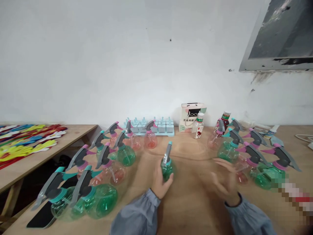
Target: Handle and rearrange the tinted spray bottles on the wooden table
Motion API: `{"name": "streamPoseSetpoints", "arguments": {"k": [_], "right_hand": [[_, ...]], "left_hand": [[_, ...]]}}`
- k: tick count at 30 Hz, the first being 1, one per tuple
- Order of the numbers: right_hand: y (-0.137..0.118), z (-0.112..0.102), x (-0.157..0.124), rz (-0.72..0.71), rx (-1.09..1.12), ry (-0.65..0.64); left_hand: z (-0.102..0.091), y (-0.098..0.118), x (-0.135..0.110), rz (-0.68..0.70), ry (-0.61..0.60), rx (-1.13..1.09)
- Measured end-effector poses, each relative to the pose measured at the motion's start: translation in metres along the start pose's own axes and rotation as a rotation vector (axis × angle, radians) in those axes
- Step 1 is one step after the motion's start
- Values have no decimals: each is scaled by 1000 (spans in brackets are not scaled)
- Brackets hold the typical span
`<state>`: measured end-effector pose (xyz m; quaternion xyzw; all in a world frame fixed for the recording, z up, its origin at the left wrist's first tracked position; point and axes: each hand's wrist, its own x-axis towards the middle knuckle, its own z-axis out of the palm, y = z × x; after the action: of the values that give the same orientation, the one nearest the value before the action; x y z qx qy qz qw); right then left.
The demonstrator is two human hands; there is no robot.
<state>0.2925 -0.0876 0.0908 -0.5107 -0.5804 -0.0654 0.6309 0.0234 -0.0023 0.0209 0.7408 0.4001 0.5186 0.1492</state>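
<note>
My left hand (161,183) is wrapped round a green spray bottle (167,166) with a grey trigger head, standing upright on the wooden table (188,199) in the middle. My right hand (223,182) hovers just right of it, blurred by motion, fingers spread and holding nothing. It is close to a group of green and pink spray bottles (254,160) on the right.
Several more spray bottles (105,163) stand on the left of the table. At the back by the white wall are a blue ice tray (160,127), a small carton (192,117) and small bottles (199,125). A second table (73,133) at left bears coloured hand-shaped toys (29,138).
</note>
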Motion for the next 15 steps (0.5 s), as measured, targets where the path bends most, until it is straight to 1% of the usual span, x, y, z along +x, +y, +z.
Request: {"name": "streamPoseSetpoints", "arguments": {"k": [2,4,6,9,11,12,13,14,15], "right_hand": [[-25,38,-8,2,76,-219],[-38,67,-14,68,148,-388],[-40,82,-19,153,210,-469],[-34,86,-22,230,260,-477],[-29,83,-20,262,286,-465],[-26,82,-18,293,302,-453],[-23,80,-15,336,321,-431],[-20,79,-12,385,343,-405],[-17,79,-8,435,370,-378]], "left_hand": [[10,12,-12,26,-31,23],[18,22,-25,48,-78,56],[22,29,-36,54,-118,83],[20,33,-45,95,-152,65],[15,32,-36,127,-141,4],[11,30,-25,114,-98,-24],[8,28,-11,83,-25,-41],[4,24,8,28,71,-43],[1,18,29,-33,196,-26]]}}
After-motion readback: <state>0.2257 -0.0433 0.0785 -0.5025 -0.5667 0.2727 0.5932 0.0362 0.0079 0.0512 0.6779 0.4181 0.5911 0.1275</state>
